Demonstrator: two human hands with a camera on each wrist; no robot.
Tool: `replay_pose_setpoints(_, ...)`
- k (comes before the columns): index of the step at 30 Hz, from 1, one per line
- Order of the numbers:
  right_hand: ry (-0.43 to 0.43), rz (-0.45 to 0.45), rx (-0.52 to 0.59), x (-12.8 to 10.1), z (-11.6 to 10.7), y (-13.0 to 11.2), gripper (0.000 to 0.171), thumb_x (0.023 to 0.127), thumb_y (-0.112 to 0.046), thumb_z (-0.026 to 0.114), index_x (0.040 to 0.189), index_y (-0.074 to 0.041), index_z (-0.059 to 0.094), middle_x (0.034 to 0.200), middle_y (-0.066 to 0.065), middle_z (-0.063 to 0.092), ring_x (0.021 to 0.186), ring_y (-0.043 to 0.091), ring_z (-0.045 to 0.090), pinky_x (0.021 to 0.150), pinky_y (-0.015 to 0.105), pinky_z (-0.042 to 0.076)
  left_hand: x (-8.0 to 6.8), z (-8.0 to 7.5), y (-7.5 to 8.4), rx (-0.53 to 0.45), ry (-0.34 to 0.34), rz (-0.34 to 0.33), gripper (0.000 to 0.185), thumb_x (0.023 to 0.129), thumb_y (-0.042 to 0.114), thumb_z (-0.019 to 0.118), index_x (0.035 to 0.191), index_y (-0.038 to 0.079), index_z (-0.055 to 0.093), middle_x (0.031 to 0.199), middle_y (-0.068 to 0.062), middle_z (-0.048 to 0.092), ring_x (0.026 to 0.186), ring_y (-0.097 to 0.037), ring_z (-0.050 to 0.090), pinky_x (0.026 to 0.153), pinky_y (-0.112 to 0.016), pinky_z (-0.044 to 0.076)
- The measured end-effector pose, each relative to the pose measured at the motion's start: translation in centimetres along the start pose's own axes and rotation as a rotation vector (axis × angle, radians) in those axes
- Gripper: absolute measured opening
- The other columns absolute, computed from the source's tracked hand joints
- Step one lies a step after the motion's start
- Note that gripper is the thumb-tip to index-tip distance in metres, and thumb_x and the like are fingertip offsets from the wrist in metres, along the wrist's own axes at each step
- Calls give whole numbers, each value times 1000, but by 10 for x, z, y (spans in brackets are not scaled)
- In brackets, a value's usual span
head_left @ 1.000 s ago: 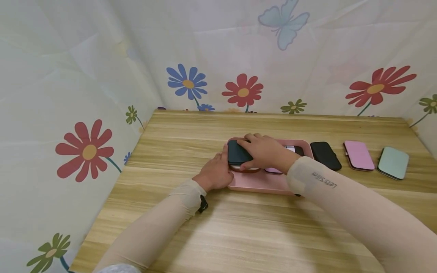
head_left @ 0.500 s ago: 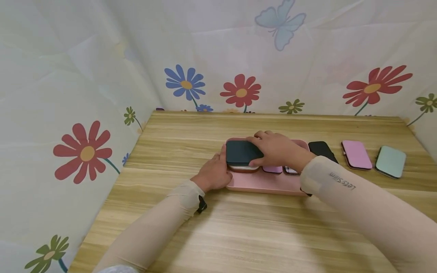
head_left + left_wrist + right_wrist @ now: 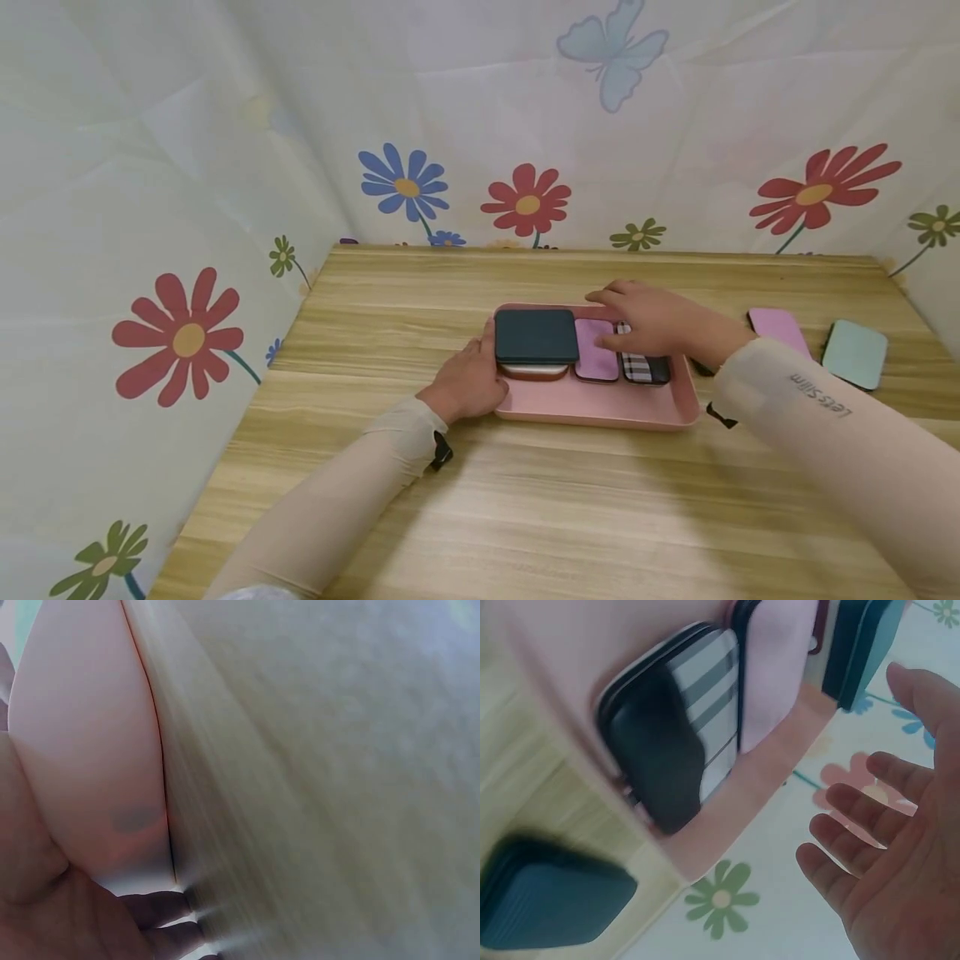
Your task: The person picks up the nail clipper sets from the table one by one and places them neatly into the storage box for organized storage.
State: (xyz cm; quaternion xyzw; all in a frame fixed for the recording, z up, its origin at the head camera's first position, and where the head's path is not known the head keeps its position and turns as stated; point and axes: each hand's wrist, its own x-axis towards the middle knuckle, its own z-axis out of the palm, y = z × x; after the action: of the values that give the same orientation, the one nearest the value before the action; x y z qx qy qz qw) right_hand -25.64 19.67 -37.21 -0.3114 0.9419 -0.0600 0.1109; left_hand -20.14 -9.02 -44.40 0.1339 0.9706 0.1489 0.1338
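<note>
A pink tray lies on the wooden table. My left hand rests against its left end, fingers laid along the outer wall. Inside, a dark teal flat case sits on top of a white and brown case at the left. Beside it lie a pink case and a black-and-plaid case. My right hand hovers over these two with fingers spread and nothing held. In the right wrist view its fingers are apart from the cases.
Right of the tray lies a black case, mostly hidden by my right arm in the head view. Farther right are another pink case and a mint green case. A flower-printed curtain rises behind the table.
My right hand has let go of the dark teal case and moved right, uncovering the pink and plaid cases. The left hand stays at the tray's left end.
</note>
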Motion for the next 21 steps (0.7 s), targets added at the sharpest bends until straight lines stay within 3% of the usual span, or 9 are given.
replay_pose_setpoints(12, 41, 46, -33, -18, 2, 32, 69, 92, -40, 68, 149, -8, 46, 144, 21, 49, 132, 42, 46, 106, 63, 38, 4, 4, -2, -15, -6, -17, 93, 94, 28, 49, 159, 7, -14, 159, -23, 32, 147, -30, 35, 115, -41, 36)
replay_pose_setpoints(21, -9, 108, 41, -35, -5, 49, 73, 94, -42, 65, 152, -7, 40, 149, 26, 41, 135, 48, 40, 104, 69, 35, 6, 4, -1, 7, -29, -24, 92, 96, 30, 47, 159, 8, -17, 161, -22, 28, 150, -29, 29, 117, -40, 33)
